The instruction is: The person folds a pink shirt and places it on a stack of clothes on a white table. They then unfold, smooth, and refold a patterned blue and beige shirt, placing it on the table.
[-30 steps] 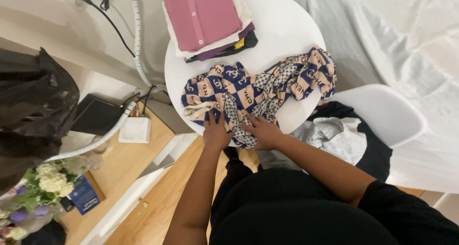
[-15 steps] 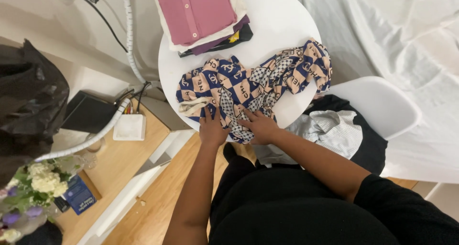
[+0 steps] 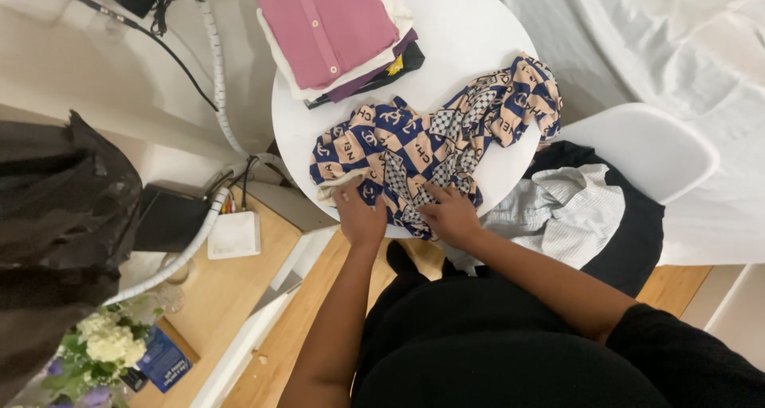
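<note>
A crumpled navy-and-peach checkered garment [image 3: 434,133] lies spread across the near half of a round white table [image 3: 470,33]. My left hand [image 3: 358,215] rests on its near left edge, fingers curled into the cloth. My right hand [image 3: 448,213] presses on the fabric just to the right, fingers gripping a fold. Both hands sit at the table's near rim, close together.
A folded stack with a pink shirt [image 3: 328,21] on top sits at the table's far left. A white chair [image 3: 637,149] on the right holds dark and pale striped clothes [image 3: 566,205]. A black bag [image 3: 56,217], cables and flowers [image 3: 107,348] stand at left.
The view has shifted slightly; both hands stay on the garment's near edge, with the left hand pulling the cloth a little toward me.
</note>
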